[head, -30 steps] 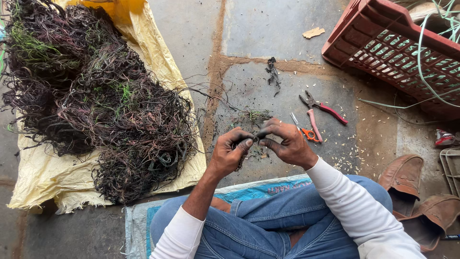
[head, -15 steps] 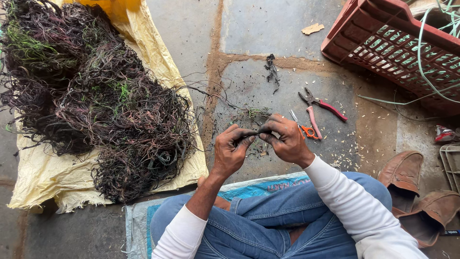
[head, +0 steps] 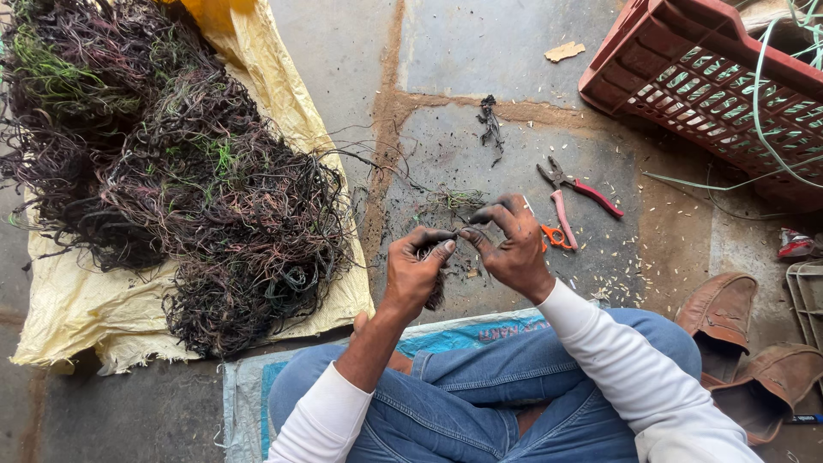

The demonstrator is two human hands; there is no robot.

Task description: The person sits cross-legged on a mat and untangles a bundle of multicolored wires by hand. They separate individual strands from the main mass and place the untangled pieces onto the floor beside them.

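Seated person working a short dark wire (head: 460, 233) over the stone floor (head: 480, 51). The left hand (head: 416, 273) is closing around a small bundle of wire while pinching one end; the right hand (head: 513, 244) is pinching the other end, fingertips nearly touching. Holding close to the ends is probably giving the firmest pull. Pliers (head: 576, 186) and orange cutters (head: 557, 230) are lying just beyond; the tangled wire heap (head: 180, 163) is resting on a yellow sheet (head: 77, 313).

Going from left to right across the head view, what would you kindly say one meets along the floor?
Tangled wire heap on a yellow sheet → left hand → right hand → red-handled pliers → red crate
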